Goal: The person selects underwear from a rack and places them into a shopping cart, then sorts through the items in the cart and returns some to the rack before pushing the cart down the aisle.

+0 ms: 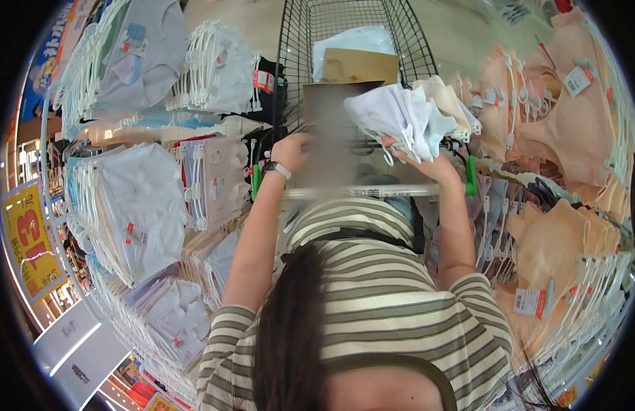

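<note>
My right hand (430,166) is closed around the hangers of a bunch of underpants (399,116), white, pale lilac and cream, held above the right end of the cart's handle (358,192). My left hand (291,152) is raised over the handle's left side, with a watch on the wrist. Its fingers curl inward beside a smeared grey-brown patch, so what they grip is hidden. Beyond my hands, the wire shopping cart (288,61) holds an open cardboard box (358,66) and a white package (351,40).
Racks of pale underpants on hangers (136,205) line the left side. Beige bras on hangers (571,130) crowd the right side, close to the cart. A yellow price sign (34,241) hangs at far left. Pale floor (228,14) shows ahead, beside the cart.
</note>
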Demonstrator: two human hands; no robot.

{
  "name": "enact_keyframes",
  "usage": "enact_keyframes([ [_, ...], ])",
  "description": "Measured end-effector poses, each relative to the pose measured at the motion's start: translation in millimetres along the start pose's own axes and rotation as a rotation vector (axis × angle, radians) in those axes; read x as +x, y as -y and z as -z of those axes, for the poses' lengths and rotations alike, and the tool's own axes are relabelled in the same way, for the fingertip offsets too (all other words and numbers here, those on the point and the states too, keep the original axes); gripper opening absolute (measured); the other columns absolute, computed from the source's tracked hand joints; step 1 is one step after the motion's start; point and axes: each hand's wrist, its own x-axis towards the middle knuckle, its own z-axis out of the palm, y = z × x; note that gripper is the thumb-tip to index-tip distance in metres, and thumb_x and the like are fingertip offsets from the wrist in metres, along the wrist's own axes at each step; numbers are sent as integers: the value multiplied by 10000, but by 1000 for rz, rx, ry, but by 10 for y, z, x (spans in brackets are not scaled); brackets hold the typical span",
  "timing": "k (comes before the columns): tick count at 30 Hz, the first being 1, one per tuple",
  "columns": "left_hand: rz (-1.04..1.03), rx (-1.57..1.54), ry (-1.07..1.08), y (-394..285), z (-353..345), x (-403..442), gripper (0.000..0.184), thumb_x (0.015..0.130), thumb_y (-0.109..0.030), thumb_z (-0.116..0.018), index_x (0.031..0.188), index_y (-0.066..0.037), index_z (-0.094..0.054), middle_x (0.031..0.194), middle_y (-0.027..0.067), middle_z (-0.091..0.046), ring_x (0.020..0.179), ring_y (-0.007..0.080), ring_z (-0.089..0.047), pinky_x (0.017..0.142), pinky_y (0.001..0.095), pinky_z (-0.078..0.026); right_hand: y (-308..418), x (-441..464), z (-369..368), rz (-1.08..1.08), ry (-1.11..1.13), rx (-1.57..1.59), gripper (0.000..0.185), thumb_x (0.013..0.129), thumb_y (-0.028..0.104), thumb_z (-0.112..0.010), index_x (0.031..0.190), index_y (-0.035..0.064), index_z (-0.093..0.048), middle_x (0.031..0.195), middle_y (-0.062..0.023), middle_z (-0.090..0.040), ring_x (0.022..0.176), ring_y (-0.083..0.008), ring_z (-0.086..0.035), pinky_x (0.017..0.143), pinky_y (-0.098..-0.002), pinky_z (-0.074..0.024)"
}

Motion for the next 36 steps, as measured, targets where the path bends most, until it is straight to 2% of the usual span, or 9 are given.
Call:
enact_keyframes([
  [5,29,27,-15,104,-97,3,254,666,-122,-618,918,-136,-646,990,20,-635,916,226,-594,766,320,-487,32,4,55,-66,138,-6,335,771,117,-640,1093,51,-574,1065,-92,-600,1028,-238,-541,892,-334,-404],
  [6,41,27,-10,88,-87,4,256,666,-122,-618,920,-137,-646,988,21,-636,915,226,-594,767,320,-487,-252,-50,40,-58,104,-84,464,713,115,-651,1155,39,-531,1162,-142,-544,1111,-289,-490,941,-355,-370],
  [9,36,31,-14,45,-48,9,262,665,-124,-620,926,-140,-645,984,22,-637,911,225,-595,766,320,-487,-332,-113,-36,-7,39,-124,530,684,107,-644,1189,35,-498,1231,-175,-485,1161,-319,-440,971,-361,-342],
  [14,9,24,-17,5,-4,17,263,664,-125,-624,926,-140,-646,978,21,-639,904,226,-597,762,318,-488,-445,-63,-177,-15,-42,-119,474,721,116,-646,1166,27,-513,1177,-182,-518,1101,-323,-481,935,-361,-369],
  [16,-7,-30,-5,17,-4,21,294,657,-167,-613,948,-127,-636,983,67,-629,923,262,-584,779,357,-477,0,56,-163,-78,-59,-100,450,740,148,-668,1143,12,-521,1095,-171,-568,1004,-312,-534,869,-366,-408],
  [19,27,-19,-12,-17,4,22,260,658,-112,-619,915,-136,-648,980,22,-638,905,225,-597,761,316,-488,128,112,-127,-142,-74,-26,441,751,178,-683,1123,2,-524,1032,-159,-596,933,-298,-560,828,-371,-423],
  [26,3,3,-19,-33,14,0,266,656,-102,-610,917,-136,-648,984,17,-637,908,227,-596,762,314,-488,-475,-89,-286,4,-217,-78,346,791,162,-652,1087,16,-548,1026,-124,-603,951,-254,-564,825,-345,-438],
  [30,17,-30,10,-71,52,-33,266,667,-178,-627,932,-173,-648,982,29,-633,921,237,-588,767,343,-484,-191,-109,-485,-71,-414,38,183,836,38,-573,1015,7,-600,985,-86,-637,945,-171,-575,840,-284,-435],
  [36,-19,-37,11,-89,71,-129,249,676,-162,-602,919,-181,-649,982,12,-633,918,233,-589,765,330,-483,-212,-242,-644,-59,-458,52,191,822,60,-595,1008,15,-603,982,-71,-638,916,-162,-576,818,-279,-441],
])
